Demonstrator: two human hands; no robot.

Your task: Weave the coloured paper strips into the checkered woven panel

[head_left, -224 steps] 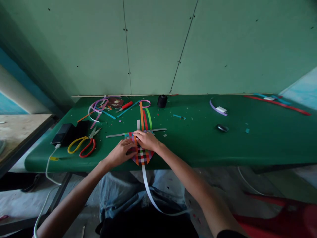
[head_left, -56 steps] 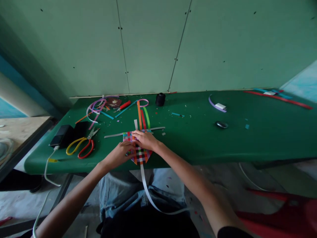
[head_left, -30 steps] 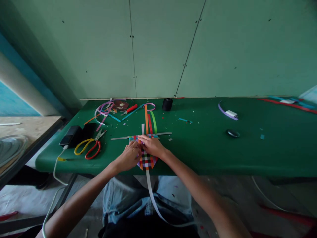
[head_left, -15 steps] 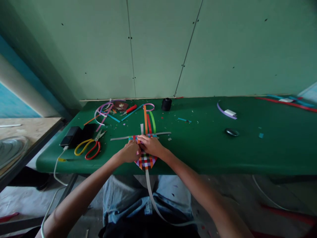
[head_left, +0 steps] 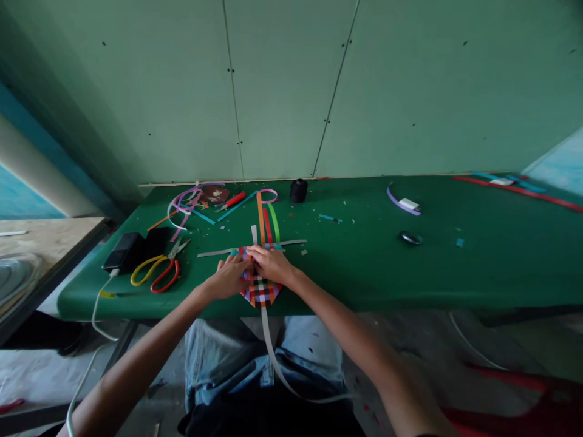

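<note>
A checkered piece woven from coloured flat strips [head_left: 263, 294] lies at the table's front edge, its near end tapering to a point. Orange, red and green strips [head_left: 274, 223] stick out from its far side, and grey strips [head_left: 215, 252] reach out to both sides. A long grey strip [head_left: 269, 346] hangs from the tip over my lap. My left hand [head_left: 229, 277] rests on the piece's left side, fingers apart. With fingers bent and close together, my right hand [head_left: 272, 265] grips the weave near its far edge. My hands cover much of the middle.
Scissors with yellow and red handles [head_left: 160, 267] lie left of my hands, beside a black device with a white cable [head_left: 125, 252]. Behind are loose coloured strips [head_left: 184, 203], a red-handled cutter [head_left: 234, 200] and a black spool [head_left: 299, 191]. A dark oval object [head_left: 410, 238] sits right.
My left hand's fingers have loosened and spread, shifting a little left on the weave. My right hand stays at the far edge. The whole view has shifted slightly.
</note>
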